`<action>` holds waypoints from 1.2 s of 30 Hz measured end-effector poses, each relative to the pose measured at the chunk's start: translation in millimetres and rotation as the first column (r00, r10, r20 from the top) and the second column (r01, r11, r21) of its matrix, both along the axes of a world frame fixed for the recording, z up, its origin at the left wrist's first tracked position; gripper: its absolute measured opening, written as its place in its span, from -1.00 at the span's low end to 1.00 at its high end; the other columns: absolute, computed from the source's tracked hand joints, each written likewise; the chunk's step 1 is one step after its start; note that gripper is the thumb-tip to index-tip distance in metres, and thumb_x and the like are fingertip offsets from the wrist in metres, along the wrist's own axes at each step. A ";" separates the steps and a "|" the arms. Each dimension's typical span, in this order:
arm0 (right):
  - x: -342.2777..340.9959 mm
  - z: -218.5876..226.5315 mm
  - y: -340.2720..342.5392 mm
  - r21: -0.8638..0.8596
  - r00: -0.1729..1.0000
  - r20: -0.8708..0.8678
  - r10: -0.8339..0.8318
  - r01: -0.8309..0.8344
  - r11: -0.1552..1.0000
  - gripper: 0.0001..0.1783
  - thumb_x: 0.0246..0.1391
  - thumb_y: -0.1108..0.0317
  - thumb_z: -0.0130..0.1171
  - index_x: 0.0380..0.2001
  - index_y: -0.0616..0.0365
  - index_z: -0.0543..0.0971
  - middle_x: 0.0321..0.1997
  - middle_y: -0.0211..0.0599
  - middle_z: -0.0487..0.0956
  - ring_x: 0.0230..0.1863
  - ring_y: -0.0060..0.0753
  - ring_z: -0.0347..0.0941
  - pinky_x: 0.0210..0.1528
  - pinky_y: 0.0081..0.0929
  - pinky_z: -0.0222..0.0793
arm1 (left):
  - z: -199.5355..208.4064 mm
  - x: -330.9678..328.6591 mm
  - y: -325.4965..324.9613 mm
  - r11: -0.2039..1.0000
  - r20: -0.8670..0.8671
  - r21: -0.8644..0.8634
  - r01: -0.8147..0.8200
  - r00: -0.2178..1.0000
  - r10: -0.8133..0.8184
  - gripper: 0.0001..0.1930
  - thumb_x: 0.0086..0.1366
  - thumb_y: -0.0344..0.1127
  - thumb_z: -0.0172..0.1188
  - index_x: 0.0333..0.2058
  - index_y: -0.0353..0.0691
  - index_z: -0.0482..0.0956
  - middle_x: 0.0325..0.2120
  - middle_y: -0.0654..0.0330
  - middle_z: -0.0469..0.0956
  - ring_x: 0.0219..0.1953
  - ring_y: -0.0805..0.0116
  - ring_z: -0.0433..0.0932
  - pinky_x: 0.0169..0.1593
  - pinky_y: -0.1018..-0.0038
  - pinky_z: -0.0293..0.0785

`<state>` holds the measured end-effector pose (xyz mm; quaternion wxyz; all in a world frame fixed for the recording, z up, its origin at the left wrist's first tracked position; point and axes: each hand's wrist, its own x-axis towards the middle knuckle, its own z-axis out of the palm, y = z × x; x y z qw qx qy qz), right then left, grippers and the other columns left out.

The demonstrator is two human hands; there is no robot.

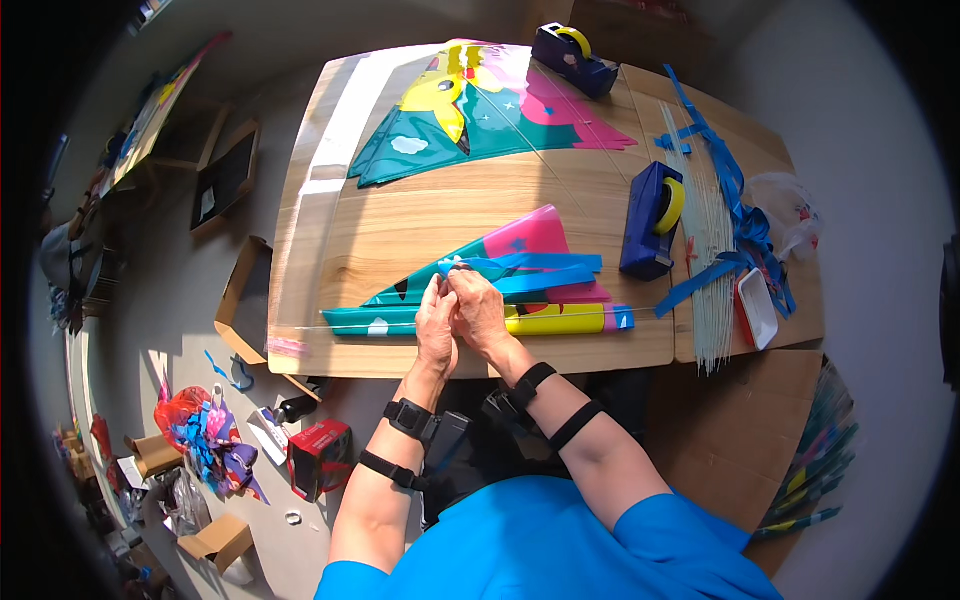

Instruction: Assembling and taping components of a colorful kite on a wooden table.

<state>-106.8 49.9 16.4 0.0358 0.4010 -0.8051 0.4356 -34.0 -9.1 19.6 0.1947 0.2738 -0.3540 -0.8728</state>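
Close together over a folded, colourful kite (525,238) on the wooden table, my two hands are closed. My left hand (436,322) and my right hand (481,309) meet at the fingertips, pinching the end of a blue ribbon (545,264) against the kite. Two strips of this ribbon stretch rightward across the pink part. Along the kite's near edge, a thin white rod (385,327) passes under my hands. The exact grip of the fingertips is partly hidden. Farther back lies a stack of flat kite sheets (500,110) with a yellow cartoon figure.
Two blue tape dispensers with yellow tape stand on the table, one at right (652,222), one at the back (575,60). Thin white rods (708,250), loose blue ribbons (735,180) and a small white tray (758,308) lie farther right. Boxes and scraps (205,440) litter the left floor.
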 end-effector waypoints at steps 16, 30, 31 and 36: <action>-9.7 -39.6 11.2 0.070 0.901 0.328 0.283 -0.322 0.944 -0.32 -0.04 0.38 0.15 0.13 0.46 0.19 0.26 0.41 0.15 0.38 0.24 0.00 0.43 -0.02 -0.16 | -17.5 -11.3 -4.9 0.903 0.330 -0.422 0.085 0.942 0.065 -0.40 0.29 -0.45 0.15 0.24 -0.48 0.13 0.08 0.01 0.43 0.09 0.39 0.44 0.13 0.52 0.40; -15.9 -43.6 14.9 0.035 0.856 0.421 0.300 -0.346 0.938 -0.27 -0.27 0.62 -0.11 0.15 0.31 0.27 0.28 0.18 0.23 0.45 0.20 -0.16 0.48 -0.10 -0.31 | -29.1 -13.1 -33.2 0.964 0.259 -0.257 0.073 0.966 -0.004 -0.61 0.41 -0.34 0.02 0.14 -0.36 0.28 -0.17 0.22 0.53 -0.20 0.59 0.46 -0.09 0.65 0.41; -17.2 -43.1 15.3 0.043 0.856 0.412 0.312 -0.360 0.932 -0.25 -0.27 0.62 -0.11 0.17 0.30 0.26 0.29 0.18 0.22 0.45 0.20 -0.17 0.48 -0.11 -0.31 | -27.7 -12.9 -35.3 0.962 0.255 -0.259 0.085 0.967 -0.017 -0.60 0.41 -0.34 0.02 0.15 -0.36 0.26 -0.18 0.22 0.53 -0.19 0.57 0.46 -0.07 0.64 0.41; -17.6 -28.1 13.4 0.035 0.830 0.465 0.306 -0.363 0.931 -0.15 -0.30 0.59 -0.12 0.26 0.21 0.22 0.37 0.16 0.13 0.48 0.19 -0.24 0.48 -0.14 -0.35 | -18.6 -13.5 -42.7 0.920 0.290 -0.349 0.179 0.954 -0.076 -0.44 0.40 -0.24 0.06 0.27 -0.26 0.12 -0.23 0.37 0.48 -0.27 0.69 0.34 -0.24 0.73 0.30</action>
